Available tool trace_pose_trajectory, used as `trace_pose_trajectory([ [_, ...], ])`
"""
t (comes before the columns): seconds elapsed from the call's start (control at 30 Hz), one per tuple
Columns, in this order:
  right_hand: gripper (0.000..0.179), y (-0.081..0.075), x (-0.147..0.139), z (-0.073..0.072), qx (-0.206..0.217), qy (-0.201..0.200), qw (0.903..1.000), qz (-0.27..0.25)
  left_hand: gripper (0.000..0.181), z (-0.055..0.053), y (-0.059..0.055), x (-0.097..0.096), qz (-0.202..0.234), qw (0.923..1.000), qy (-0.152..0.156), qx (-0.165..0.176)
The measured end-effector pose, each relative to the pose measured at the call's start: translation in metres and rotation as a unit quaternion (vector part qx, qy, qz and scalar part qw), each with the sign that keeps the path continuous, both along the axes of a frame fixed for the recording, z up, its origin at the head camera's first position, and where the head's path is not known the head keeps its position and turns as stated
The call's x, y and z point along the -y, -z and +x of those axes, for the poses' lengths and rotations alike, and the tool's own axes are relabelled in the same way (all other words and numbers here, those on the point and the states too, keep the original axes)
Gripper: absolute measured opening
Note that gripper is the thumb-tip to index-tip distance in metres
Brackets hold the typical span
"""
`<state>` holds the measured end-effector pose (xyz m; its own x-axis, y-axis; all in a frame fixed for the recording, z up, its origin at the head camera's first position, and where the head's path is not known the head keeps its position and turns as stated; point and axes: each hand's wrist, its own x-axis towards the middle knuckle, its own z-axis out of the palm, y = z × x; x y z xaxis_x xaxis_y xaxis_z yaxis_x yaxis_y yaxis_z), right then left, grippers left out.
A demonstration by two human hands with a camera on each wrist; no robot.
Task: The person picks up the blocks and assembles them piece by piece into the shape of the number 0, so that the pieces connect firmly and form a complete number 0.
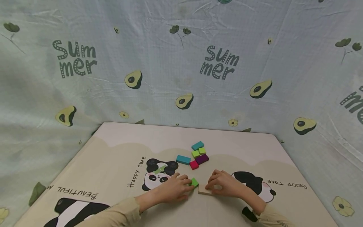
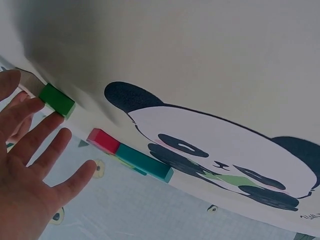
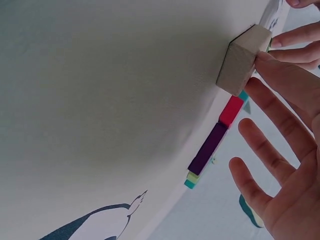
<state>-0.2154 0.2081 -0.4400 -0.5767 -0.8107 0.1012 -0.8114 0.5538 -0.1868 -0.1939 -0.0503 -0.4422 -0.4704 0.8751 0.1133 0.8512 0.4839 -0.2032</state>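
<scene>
In the head view a bright green block lies at the left end of a pale wooden block. My left hand touches the green block with its fingertips; in the left wrist view those fingers are fairly straight and spread. The thumb and index finger of my right hand pinch the wooden block, while its other fingers extend apart in the right wrist view. The wooden block looks thick and plain there, with the green one mostly hidden behind it.
Beyond the hands lies a loose group: two teal blocks, a red block, a purple block and two lime blocks. The tabletop carries panda prints. A hanging avocado-print cloth borders its far edge.
</scene>
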Motion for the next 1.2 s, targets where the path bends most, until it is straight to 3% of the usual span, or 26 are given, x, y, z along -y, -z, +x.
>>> trace_pose_trajectory([
  [0.5,0.013,0.004,-0.001,-0.007,0.003,-0.002,0.9992,-0.039,0.038,0.000,0.001,0.001,-0.008,0.9999,0.003,-0.014],
  [0.93,0.015,0.006,0.010,-0.040,-0.055,0.052,0.9968,-0.025,0.038,0.001,0.000,0.002,-0.015,0.9999,-0.007,0.003],
  [1.2,0.021,0.007,0.023,-0.057,-0.077,0.048,0.9955,-0.028,0.039,0.002,-0.001,0.000,-0.008,1.0000,-0.004,0.003],
])
